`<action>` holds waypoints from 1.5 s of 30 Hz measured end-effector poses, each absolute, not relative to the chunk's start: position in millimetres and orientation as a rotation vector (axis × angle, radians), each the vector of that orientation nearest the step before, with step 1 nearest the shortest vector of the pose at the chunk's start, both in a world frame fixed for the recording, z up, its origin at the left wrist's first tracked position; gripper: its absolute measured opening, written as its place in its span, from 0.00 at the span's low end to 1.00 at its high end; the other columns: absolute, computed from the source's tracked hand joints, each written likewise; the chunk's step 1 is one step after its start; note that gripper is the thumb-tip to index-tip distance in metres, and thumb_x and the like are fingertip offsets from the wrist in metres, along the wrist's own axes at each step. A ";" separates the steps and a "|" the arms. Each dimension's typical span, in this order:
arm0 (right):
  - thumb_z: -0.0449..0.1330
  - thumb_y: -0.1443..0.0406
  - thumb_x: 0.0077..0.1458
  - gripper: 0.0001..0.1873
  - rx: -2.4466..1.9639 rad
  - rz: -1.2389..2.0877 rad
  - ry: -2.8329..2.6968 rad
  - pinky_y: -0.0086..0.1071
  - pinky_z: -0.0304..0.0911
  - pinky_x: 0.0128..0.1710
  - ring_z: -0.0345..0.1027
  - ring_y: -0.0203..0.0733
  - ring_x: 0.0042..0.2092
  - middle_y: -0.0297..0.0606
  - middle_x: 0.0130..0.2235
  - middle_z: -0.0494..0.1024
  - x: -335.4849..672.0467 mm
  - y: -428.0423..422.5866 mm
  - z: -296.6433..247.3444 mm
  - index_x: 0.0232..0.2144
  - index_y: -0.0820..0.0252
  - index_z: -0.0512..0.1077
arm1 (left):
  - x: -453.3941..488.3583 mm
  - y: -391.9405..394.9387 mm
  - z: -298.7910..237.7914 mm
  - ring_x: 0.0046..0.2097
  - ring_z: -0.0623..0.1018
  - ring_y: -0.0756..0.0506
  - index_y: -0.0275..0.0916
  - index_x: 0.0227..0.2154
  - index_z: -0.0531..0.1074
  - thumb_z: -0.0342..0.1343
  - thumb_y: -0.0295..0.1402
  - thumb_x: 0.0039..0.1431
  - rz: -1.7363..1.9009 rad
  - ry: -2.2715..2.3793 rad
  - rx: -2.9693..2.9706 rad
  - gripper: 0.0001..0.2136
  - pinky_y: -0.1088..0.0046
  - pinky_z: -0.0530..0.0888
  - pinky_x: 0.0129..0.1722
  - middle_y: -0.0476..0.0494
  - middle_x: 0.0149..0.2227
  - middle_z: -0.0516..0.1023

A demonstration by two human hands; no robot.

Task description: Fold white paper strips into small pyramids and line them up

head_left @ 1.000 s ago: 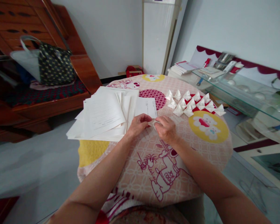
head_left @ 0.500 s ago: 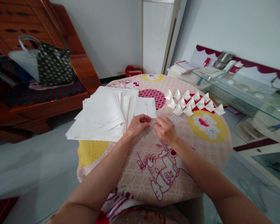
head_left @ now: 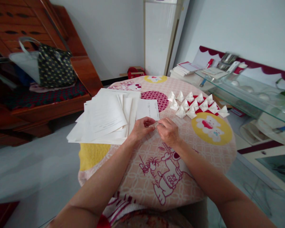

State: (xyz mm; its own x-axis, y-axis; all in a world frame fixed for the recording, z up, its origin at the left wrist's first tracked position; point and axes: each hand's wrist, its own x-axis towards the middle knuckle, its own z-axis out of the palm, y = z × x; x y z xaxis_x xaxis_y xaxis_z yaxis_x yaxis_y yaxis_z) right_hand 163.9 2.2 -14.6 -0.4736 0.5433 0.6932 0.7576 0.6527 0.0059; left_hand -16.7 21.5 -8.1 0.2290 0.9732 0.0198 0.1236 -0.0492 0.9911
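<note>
A small piece of folded paper (head_left: 155, 124) is pinched between my hands over the middle of the round table; most of it is hidden by fingers. My left hand (head_left: 142, 128) grips it from the left, thumb and fingers closed. From the right, my right hand (head_left: 168, 130) pinches its other side. Just beyond the hands lies a printed sheet (head_left: 147, 109). A stack of loose white papers (head_left: 102, 117) spreads to the left of my left hand. Several small folded paper shapes with pointed tips (head_left: 191, 110) stand in rows past my right hand.
The table wears a pink patterned cloth (head_left: 142, 171). At the right stands a glass-topped shelf (head_left: 249, 95) bearing papers and small items. A wooden bench (head_left: 83, 72) holds a dark patterned bag (head_left: 57, 65) at the left. A white cabinet (head_left: 160, 38) stands behind.
My left hand has shifted very slightly to the right, and its fingers have moved a little on the paper. My right hand keeps nearly the same place.
</note>
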 end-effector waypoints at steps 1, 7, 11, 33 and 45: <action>0.56 0.74 0.62 0.14 -1.010 -0.389 -2.186 0.36 0.62 0.38 0.65 0.45 0.41 0.43 0.36 0.76 164.3 2.5 -15.1 0.26 0.59 0.75 | -16.8 22.1 -7.9 0.36 0.80 0.48 0.34 0.36 0.78 0.65 0.27 0.45 1.001 1.108 1.430 0.12 0.71 0.75 0.39 0.43 0.37 0.83; 0.56 0.75 0.62 0.15 -1.029 -0.351 -2.150 0.36 0.61 0.38 0.65 0.44 0.40 0.42 0.35 0.76 165.2 3.1 -16.2 0.25 0.59 0.74 | -15.9 21.2 -5.5 0.37 0.79 0.48 0.34 0.36 0.79 0.62 0.25 0.43 1.047 1.127 1.428 0.13 0.72 0.75 0.39 0.42 0.38 0.83; 0.55 0.74 0.63 0.16 -1.040 -0.403 -2.189 0.36 0.61 0.38 0.64 0.45 0.40 0.42 0.35 0.76 163.8 1.6 -14.7 0.25 0.59 0.74 | -15.0 19.4 -6.2 0.35 0.78 0.49 0.34 0.37 0.79 0.59 0.24 0.44 1.058 1.150 1.420 0.14 0.73 0.73 0.36 0.43 0.37 0.83; 0.54 0.75 0.62 0.17 -0.996 -0.317 -2.220 0.36 0.62 0.41 0.65 0.46 0.43 0.44 0.37 0.76 164.9 0.1 -17.2 0.25 0.59 0.74 | -13.5 12.8 8.1 0.25 0.67 0.50 0.35 0.17 0.73 0.54 0.34 0.56 0.712 1.687 1.881 0.14 0.72 0.59 0.29 0.49 0.16 0.67; 0.57 0.75 0.61 0.15 -1.024 -0.104 -2.136 0.36 0.64 0.41 0.67 0.44 0.42 0.41 0.35 0.76 165.3 3.9 -24.3 0.24 0.58 0.75 | -16.2 13.7 11.9 0.24 0.68 0.49 0.37 0.16 0.74 0.55 0.32 0.56 0.670 1.705 1.920 0.14 0.71 0.62 0.29 0.48 0.16 0.69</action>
